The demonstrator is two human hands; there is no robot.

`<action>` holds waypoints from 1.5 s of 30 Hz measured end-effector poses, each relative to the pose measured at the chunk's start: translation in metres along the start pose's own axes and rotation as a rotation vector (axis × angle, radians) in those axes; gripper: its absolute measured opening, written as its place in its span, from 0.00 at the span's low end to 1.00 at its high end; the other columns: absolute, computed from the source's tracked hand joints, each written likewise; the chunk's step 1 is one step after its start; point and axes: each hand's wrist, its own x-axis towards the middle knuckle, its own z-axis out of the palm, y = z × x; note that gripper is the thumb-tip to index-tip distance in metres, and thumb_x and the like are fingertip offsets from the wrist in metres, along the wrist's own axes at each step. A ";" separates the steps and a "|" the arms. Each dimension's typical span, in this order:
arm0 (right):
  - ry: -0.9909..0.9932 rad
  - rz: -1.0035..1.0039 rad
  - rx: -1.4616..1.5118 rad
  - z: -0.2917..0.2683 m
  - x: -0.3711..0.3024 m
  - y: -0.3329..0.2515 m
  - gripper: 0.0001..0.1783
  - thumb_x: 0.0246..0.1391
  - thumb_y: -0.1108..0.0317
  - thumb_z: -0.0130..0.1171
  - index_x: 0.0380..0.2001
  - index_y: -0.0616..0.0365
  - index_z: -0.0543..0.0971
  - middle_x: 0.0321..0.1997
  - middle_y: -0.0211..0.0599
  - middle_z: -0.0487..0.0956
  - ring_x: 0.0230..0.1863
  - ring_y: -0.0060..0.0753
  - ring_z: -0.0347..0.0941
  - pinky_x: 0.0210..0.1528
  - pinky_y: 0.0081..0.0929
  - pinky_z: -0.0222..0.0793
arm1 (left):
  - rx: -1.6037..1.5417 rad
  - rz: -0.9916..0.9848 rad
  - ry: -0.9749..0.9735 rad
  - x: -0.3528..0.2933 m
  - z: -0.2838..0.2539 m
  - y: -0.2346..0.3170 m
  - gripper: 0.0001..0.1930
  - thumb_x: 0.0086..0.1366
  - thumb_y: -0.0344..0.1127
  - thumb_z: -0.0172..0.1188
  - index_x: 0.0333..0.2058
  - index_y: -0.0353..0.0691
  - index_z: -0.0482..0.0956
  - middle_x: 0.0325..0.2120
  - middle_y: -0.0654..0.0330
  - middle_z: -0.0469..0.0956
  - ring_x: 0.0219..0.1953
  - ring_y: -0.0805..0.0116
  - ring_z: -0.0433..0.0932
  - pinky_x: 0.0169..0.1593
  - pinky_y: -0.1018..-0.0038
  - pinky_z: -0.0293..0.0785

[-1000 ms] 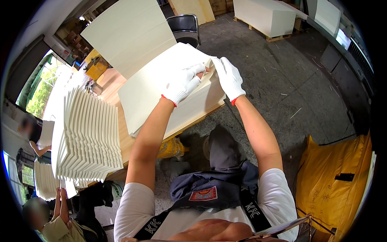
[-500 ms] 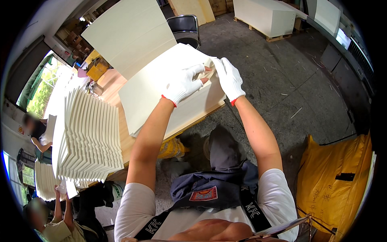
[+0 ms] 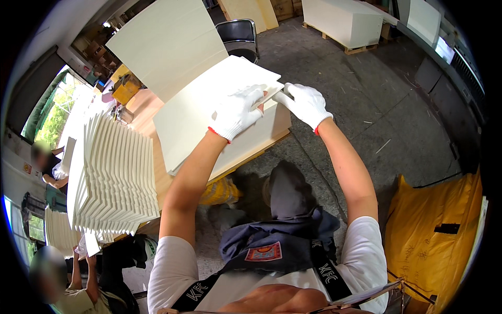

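A thick stack of large white paper or card sheets (image 3: 196, 99) lies on the wooden table in front of me. My left hand (image 3: 238, 114), in a white knit glove with a red cuff, lies over its near right part. The bare tips of its thumb and forefinger close on the edge of the upper sheets. Beyond that edge, my right hand (image 3: 306, 104), gloved alike, has thumb and fingers bent around the corner of the top sheets. Its grip is partly hidden. Those top sheets are slightly raised above the block below.
A tall pile of folded white sheets (image 3: 117, 172) stands to the left. Behind the stack rise a large upright white board (image 3: 167, 44) and a black chair (image 3: 238, 39). A yellow bag (image 3: 434, 240) sits at right. Two other people are at the far left.
My right hand has moved right and its fingers have bent at the corner. The sheet corner, curled up before, now lies flatter. My left hand has hardly moved.
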 end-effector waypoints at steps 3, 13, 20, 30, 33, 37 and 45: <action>0.067 -0.115 -0.071 -0.001 0.002 0.000 0.28 0.63 0.37 0.49 0.35 0.52 0.79 0.33 0.41 0.81 0.37 0.49 0.79 0.39 0.44 0.73 | -0.007 -0.107 -0.089 0.013 0.000 -0.003 0.16 0.61 0.38 0.60 0.47 0.45 0.81 0.47 0.54 0.80 0.46 0.50 0.80 0.49 0.61 0.77; 0.066 0.012 0.323 0.001 0.019 -0.018 0.29 0.67 0.37 0.43 0.42 0.52 0.79 0.36 0.42 0.81 0.35 0.45 0.78 0.42 0.41 0.70 | -0.175 -0.219 -0.168 0.021 -0.003 -0.005 0.18 0.64 0.38 0.58 0.53 0.50 0.80 0.50 0.54 0.80 0.47 0.50 0.80 0.52 0.63 0.75; 0.162 0.164 0.470 0.016 0.009 -0.028 0.28 0.69 0.41 0.35 0.45 0.48 0.78 0.35 0.44 0.80 0.42 0.54 0.77 0.45 0.48 0.69 | -0.419 -0.384 -0.276 0.019 -0.017 0.002 0.20 0.65 0.40 0.61 0.56 0.49 0.79 0.49 0.53 0.82 0.49 0.57 0.81 0.56 0.67 0.74; 0.172 0.187 0.442 0.016 0.007 -0.030 0.28 0.69 0.41 0.35 0.45 0.48 0.77 0.36 0.49 0.80 0.42 0.57 0.77 0.44 0.49 0.69 | -0.483 -0.381 -0.159 0.015 -0.006 -0.004 0.21 0.64 0.41 0.63 0.56 0.48 0.79 0.46 0.54 0.83 0.47 0.62 0.81 0.54 0.69 0.74; 0.183 0.161 0.433 0.020 0.010 -0.027 0.27 0.69 0.41 0.36 0.45 0.49 0.77 0.37 0.51 0.81 0.41 0.58 0.77 0.44 0.50 0.69 | -0.437 -0.352 -0.182 0.013 -0.002 -0.011 0.21 0.65 0.42 0.63 0.56 0.48 0.79 0.45 0.53 0.83 0.47 0.61 0.81 0.54 0.68 0.74; 0.213 0.143 0.455 0.025 0.010 -0.024 0.27 0.70 0.41 0.37 0.45 0.49 0.77 0.37 0.52 0.81 0.41 0.59 0.78 0.43 0.51 0.69 | -0.376 -0.369 -0.269 0.017 -0.015 0.005 0.18 0.64 0.43 0.63 0.53 0.52 0.80 0.47 0.51 0.82 0.49 0.53 0.81 0.54 0.65 0.74; 0.217 0.166 0.445 0.025 0.009 -0.026 0.27 0.69 0.40 0.37 0.45 0.49 0.77 0.36 0.52 0.81 0.40 0.59 0.78 0.42 0.51 0.69 | -0.378 -0.376 -0.253 0.016 -0.012 0.003 0.18 0.65 0.42 0.62 0.54 0.53 0.80 0.46 0.51 0.82 0.48 0.54 0.81 0.54 0.66 0.74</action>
